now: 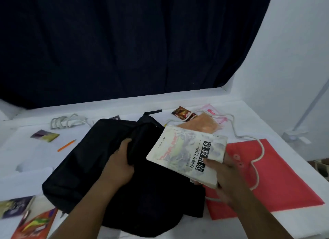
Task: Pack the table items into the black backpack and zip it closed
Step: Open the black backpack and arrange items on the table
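Nearest the viewer, a soft black fabric backpack lies flat on a white table. At far left sit a coiled grey cable and an orange pen. The left hand grips the backpack's opening edge. The right hand holds a worn white paperback book above the bag. A red paper folder lies at right.
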A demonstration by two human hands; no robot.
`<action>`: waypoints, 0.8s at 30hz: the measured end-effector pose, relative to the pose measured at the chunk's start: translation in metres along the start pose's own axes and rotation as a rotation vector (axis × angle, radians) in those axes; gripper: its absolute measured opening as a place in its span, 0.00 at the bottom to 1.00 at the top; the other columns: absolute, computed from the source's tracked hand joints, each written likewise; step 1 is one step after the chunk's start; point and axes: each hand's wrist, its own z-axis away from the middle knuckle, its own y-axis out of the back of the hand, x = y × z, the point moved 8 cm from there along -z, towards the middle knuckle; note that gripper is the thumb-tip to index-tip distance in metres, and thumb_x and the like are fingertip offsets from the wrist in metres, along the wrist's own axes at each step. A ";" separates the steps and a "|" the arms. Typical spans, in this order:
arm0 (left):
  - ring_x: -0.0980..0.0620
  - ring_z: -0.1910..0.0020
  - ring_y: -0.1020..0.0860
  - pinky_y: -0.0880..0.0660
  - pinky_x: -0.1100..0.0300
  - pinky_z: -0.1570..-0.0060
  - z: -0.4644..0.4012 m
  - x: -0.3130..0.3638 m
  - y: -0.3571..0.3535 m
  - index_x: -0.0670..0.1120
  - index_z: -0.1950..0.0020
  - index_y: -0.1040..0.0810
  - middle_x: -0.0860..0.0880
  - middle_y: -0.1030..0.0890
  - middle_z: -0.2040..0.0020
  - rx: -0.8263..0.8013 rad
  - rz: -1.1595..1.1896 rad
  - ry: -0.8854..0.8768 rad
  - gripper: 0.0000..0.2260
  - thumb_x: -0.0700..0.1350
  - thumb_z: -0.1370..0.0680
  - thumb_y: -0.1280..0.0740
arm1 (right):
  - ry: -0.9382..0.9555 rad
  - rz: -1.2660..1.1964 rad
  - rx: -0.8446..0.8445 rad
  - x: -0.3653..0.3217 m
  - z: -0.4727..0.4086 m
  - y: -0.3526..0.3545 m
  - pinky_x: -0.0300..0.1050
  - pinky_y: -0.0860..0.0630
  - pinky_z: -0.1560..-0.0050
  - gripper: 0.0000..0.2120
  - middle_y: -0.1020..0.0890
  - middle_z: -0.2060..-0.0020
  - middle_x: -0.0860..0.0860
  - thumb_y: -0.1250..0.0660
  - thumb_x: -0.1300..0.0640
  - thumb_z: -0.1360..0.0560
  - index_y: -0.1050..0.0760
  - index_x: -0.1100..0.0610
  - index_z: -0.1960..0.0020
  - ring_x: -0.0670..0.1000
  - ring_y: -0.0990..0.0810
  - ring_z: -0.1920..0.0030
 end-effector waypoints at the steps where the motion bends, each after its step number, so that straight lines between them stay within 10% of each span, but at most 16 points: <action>1: 0.54 0.53 0.21 0.26 0.66 0.56 -0.002 -0.003 0.019 0.58 0.28 0.35 0.49 0.21 0.41 0.026 0.100 0.028 0.33 0.36 0.27 0.31 | -0.019 0.033 -0.017 0.005 0.000 -0.007 0.59 0.19 0.72 0.16 0.13 0.53 0.59 0.38 0.73 0.23 0.25 0.60 0.38 0.63 0.14 0.59; 7: 0.54 0.50 0.19 0.23 0.58 0.51 -0.002 -0.019 0.095 0.53 0.37 0.24 0.58 0.18 0.45 0.170 0.502 0.146 0.27 0.26 0.28 0.34 | -0.087 0.215 -0.154 0.025 -0.006 -0.053 0.62 0.19 0.68 0.15 0.14 0.52 0.60 0.37 0.72 0.23 0.24 0.58 0.41 0.66 0.15 0.55; 18: 0.60 0.48 0.19 0.25 0.66 0.55 0.004 -0.010 0.098 0.57 0.40 0.25 0.58 0.17 0.44 0.180 0.505 0.136 0.28 0.27 0.29 0.32 | -0.369 0.131 -0.393 0.094 -0.061 -0.152 0.63 0.18 0.55 0.17 0.17 0.43 0.59 0.36 0.66 0.20 0.31 0.56 0.33 0.63 0.16 0.45; 24: 0.57 0.45 0.19 0.23 0.68 0.54 -0.002 -0.023 0.096 0.54 0.38 0.24 0.55 0.17 0.43 0.193 0.548 0.182 0.29 0.25 0.30 0.32 | -0.208 0.757 -0.531 0.114 -0.079 -0.150 0.44 0.26 0.71 0.20 0.20 0.51 0.60 0.34 0.66 0.24 0.37 0.52 0.38 0.49 0.22 0.67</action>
